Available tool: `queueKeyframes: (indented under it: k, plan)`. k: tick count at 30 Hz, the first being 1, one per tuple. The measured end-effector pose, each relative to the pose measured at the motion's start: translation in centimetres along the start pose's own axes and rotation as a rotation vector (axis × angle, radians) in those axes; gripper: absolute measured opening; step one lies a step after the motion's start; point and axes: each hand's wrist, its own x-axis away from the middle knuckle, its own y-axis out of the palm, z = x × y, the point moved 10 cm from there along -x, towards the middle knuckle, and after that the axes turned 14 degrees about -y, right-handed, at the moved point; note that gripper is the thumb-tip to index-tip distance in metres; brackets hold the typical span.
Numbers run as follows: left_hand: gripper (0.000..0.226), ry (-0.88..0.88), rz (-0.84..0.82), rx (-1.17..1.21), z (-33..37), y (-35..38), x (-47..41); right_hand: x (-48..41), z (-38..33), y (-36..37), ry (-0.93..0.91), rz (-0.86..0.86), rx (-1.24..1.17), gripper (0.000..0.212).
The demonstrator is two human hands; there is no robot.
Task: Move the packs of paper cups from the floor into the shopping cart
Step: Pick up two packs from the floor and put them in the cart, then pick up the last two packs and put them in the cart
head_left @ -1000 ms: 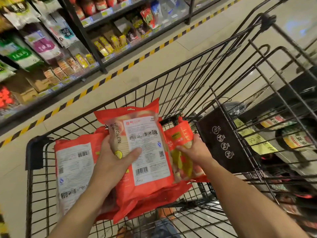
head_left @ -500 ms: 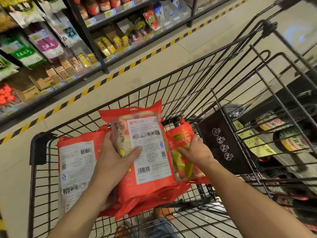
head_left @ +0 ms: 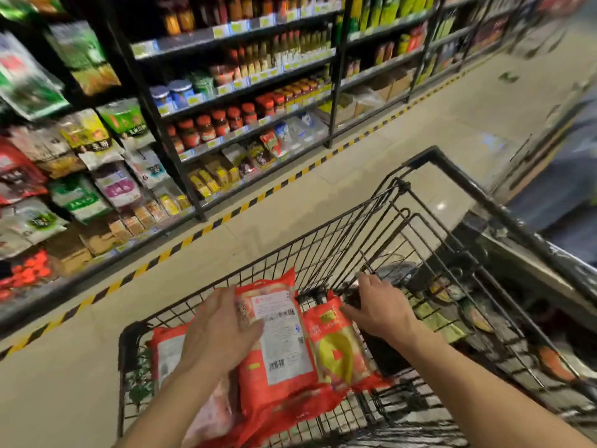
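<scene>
Three red packs of paper cups stand side by side in the black wire shopping cart (head_left: 290, 253). My left hand (head_left: 219, 331) grips the left edge of the middle pack (head_left: 284, 347), thumb across its white label. The left pack (head_left: 168, 354) is partly hidden behind my forearm. The right pack (head_left: 339, 350), with a yellow window, leans against the cart's black child-seat flap (head_left: 381, 354). My right hand (head_left: 378, 308) hovers just above the right pack's top corner, fingers spread, holding nothing.
Store shelves (head_left: 245, 124) with jars, bottles and bagged goods line the left side behind yellow-black floor tape (head_left: 206, 229). Low shelving with goods (head_left: 478, 321) shows through the cart's right wall. The beige aisle floor (head_left: 436, 124) runs ahead.
The view has tilted up to show more shelves and aisle. My right hand has lifted off the right pack and spread its fingers. The left hand keeps hold of the middle pack.
</scene>
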Motion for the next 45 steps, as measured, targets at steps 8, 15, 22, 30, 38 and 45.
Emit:
queueKeyframes:
  k: [8,15,22,30,38,45]
  plan:
    - [0.087,0.244,0.184,-0.167,6.4,-14.8,8.9,11.4,-6.6,-17.2,0.023,0.236,0.096,0.087]
    - [0.081,0.531,0.33,-0.256,10.1,-21.7,20.7,25.5,-11.2,-25.4,0.157,0.426,0.169,0.079]
    - [0.083,0.83,0.348,-0.426,16.8,-18.9,34.8,42.0,-8.9,-25.0,0.413,0.492,0.145,0.086]
    - [0.076,1.234,0.306,-0.49,25.4,-8.4,56.4,66.0,-1.3,-22.0,0.761,0.52,0.172,0.089]
    - [0.076,1.581,0.153,-0.542,29.5,8.7,81.5,93.7,5.9,-12.9,1.16,0.474,0.084,0.085]
    - [0.076,1.792,-0.022,-0.649,28.6,22.9,97.8,111.3,7.8,-3.6,1.448,0.396,0.009,0.08]
